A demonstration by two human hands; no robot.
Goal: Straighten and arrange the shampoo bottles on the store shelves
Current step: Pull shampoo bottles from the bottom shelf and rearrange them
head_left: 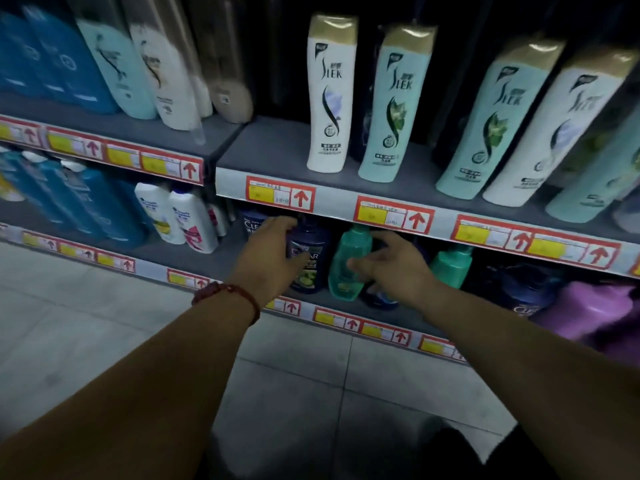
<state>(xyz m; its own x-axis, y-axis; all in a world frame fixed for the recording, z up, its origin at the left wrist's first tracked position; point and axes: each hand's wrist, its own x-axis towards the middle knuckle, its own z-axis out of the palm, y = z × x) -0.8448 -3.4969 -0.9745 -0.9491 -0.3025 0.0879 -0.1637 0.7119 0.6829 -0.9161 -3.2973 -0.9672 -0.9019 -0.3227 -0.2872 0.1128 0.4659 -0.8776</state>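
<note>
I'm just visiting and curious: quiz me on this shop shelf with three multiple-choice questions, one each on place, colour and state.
1. Where stands the dark blue bottle that the left hand grips? A on the floor; B on the lower shelf; C in a basket.
2. What colour is the cap of the tall white bottle? A gold; B red; C black.
3. How is that tall white bottle placed? A lying flat; B upside down; C upright.
Answers: 1 B, it stands below the upper shelf; 2 A, the cap looks gold; 3 C, its cap points up.
</note>
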